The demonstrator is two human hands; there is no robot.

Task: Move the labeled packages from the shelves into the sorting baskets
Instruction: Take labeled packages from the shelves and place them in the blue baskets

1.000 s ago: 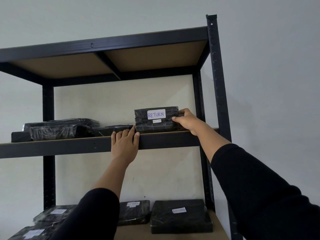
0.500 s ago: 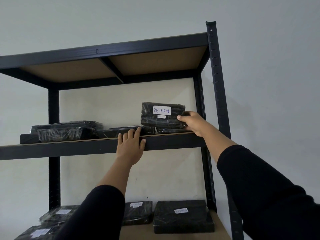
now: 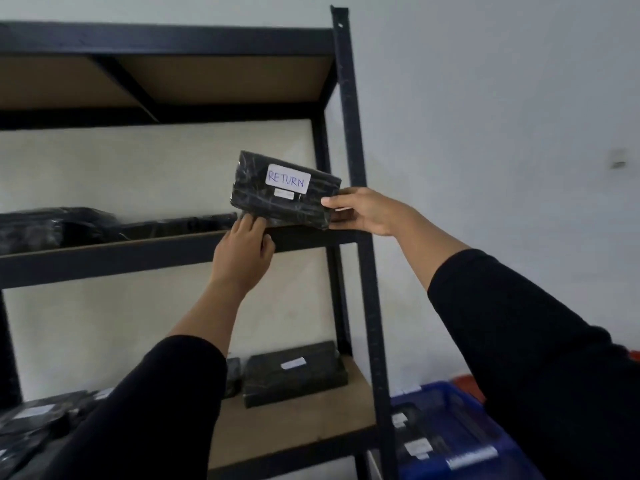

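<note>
A black wrapped package [image 3: 277, 199] with a white label reading RETURN is lifted just above the front edge of the middle shelf [image 3: 138, 251], tilted. My right hand [image 3: 367, 211] grips its right end, thumb on the front. My left hand [image 3: 244, 251] holds its lower left corner from below with curled fingers. More black packages [image 3: 52, 226] lie on the same shelf to the left. A blue basket [image 3: 450, 431] holding labeled packages stands on the floor at the lower right.
The black metal rack's right post [image 3: 360, 209] runs just behind my right hand. On the lower shelf [image 3: 294, 420] lie a labeled black package [image 3: 294, 374] and others at the far left [image 3: 34, 420]. Something orange [image 3: 467, 382] sits behind the blue basket.
The package has come up off the shelf and toward me, tilting. My left hand left the shelf edge and took the package's lower left corner. The view swung right, revealing the blue basket.
</note>
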